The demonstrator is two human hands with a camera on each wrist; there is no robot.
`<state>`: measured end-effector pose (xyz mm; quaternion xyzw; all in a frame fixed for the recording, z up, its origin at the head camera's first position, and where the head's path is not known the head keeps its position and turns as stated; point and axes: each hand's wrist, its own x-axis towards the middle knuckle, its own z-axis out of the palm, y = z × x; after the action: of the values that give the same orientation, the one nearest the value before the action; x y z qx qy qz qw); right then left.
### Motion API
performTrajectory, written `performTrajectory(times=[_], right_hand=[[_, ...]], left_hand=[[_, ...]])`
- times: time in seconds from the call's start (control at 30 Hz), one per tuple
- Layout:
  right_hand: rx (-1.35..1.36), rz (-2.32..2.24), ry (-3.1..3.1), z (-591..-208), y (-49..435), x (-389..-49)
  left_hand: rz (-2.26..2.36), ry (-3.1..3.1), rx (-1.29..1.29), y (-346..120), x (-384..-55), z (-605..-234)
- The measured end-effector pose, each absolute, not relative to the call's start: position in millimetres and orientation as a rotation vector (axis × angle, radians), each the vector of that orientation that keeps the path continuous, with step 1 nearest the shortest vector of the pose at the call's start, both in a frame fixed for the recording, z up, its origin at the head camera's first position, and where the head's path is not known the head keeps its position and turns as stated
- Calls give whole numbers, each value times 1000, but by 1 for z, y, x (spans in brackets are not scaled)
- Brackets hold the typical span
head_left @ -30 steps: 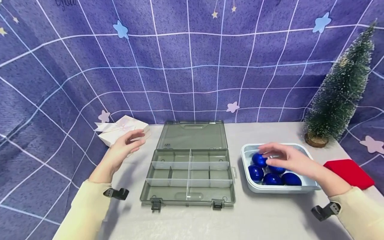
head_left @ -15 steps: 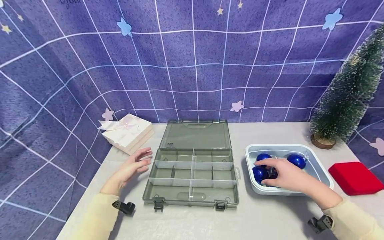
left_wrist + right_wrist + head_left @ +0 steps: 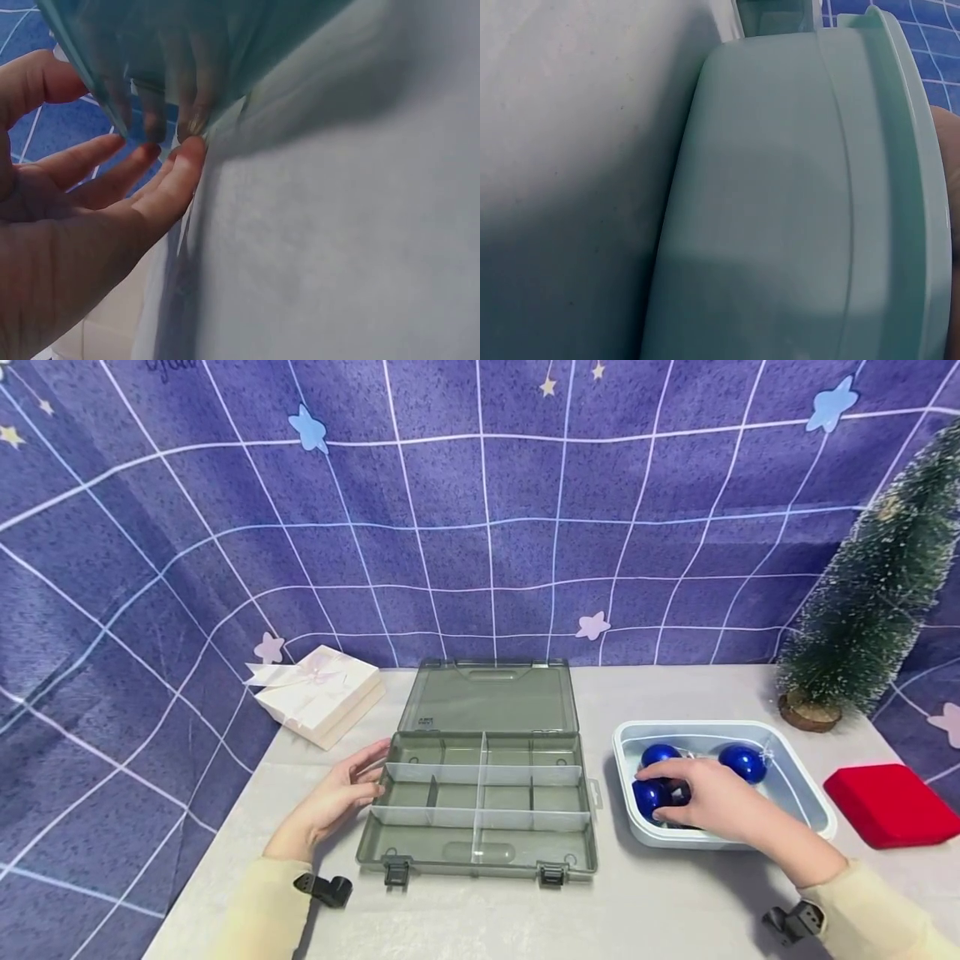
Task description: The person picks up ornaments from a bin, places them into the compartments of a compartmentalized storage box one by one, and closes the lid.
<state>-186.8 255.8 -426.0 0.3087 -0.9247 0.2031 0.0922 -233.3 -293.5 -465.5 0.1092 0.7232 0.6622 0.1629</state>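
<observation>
One violet cloth backdrop (image 3: 420, 485), printed with pale grid lines and stars, is filling the far side of my head feed. Below it, the whitish tabletop (image 3: 525, 918) is carrying everything. A frosted green tree (image 3: 862, 602) is standing at the far right. I'm seeing the grey-green case (image 3: 477, 818) lying in the middle, its lid folded back and its dividers showing. The pale blue tub (image 3: 699, 727) is sitting to its right; its outer wall is filling much of my right wrist view. A white box (image 3: 322, 693) is resting behind the left hand, and a red box (image 3: 892, 806) is lying right of the tub. My left hand (image 3: 330, 802) is touching the case's left side, fingers loosely extended. My right hand (image 3: 708, 797) is pinching a shiny blue ball (image 3: 648, 797) at the tub's near-left part. Two other balls (image 3: 742, 764) are showing in the tub.
</observation>
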Motion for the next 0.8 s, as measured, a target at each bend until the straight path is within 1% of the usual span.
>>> performTrajectory(times=[0.3, 0.57, 0.8], right_hand=[[895, 721, -2722, -423, 260, -184], [801, 919, -2751, -411, 261, -183], [747, 878, -2669, -399, 262, -183]], left_hand=[[1923, 2024, 353, -295, -235, -470], [1947, 1970, 405, -299, -236, -471], [1972, 1919, 414, -299, -236, -470]])
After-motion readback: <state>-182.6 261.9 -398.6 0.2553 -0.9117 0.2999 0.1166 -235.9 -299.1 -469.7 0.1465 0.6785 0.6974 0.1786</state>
